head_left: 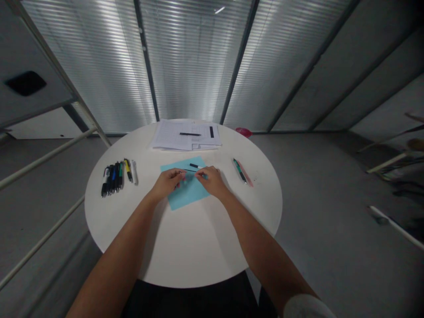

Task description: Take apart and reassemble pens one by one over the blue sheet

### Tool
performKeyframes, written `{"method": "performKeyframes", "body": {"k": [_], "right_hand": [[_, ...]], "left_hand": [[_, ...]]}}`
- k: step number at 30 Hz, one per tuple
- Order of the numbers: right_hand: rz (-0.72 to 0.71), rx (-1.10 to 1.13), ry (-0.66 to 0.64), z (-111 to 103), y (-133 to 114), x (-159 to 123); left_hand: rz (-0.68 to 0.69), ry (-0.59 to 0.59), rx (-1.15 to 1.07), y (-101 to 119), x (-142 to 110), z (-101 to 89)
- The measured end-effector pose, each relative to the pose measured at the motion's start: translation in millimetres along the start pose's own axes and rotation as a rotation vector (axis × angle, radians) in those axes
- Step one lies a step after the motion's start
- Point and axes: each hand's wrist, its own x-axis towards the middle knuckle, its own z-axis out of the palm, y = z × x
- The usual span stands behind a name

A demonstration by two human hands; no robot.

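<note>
From the head-worn view, the person's left hand point(168, 184) and right hand point(211, 181) were observed close together, knuckles raised, over a pale blue sheet of paper point(185, 185) lying at an angle near the middle of a round white table point(190, 251). The fingertips point(184, 175) of the left hand were directed toward those of the right and rested at or just above the sheet. Whether the hands were touching each other or clamped on a small item could not be determined, as the fingers were too blurred and shaded. A short black-and-white stick point(195, 165) and a thin black strip point(187, 170) lay on the upper part of the sheet, just beyond the fingers. To the left of the hands, a row of pens and markers point(115, 178) lay side by side on the table. To the right, a dark pen with a green section point(240, 171) lay against a pink pen point(246, 173). At the far edge of the table was a stack of printed papers point(185, 136) with a black pen point(190, 134) on top. A red-pink object point(243, 132) showed just past the table rim. Slatted window blinds point(195, 57) stood behind the table. A pale sleeve point(306, 307) covered the right arm near the elbow.
</note>
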Motion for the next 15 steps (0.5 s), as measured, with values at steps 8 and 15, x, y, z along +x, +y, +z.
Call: {"method": "performKeyframes", "body": {"k": [8,15], "right_hand": [[0.074,-0.17,0.002,0.9,5.8,0.4],[0.063,-0.215,-0.009,1.6,7.3,-0.4]], "left_hand": [[0.242,0.284,0.341,-8.3,5.5,-12.3],[0.239,0.244,0.706,-25.9,8.3,-11.2]]}}
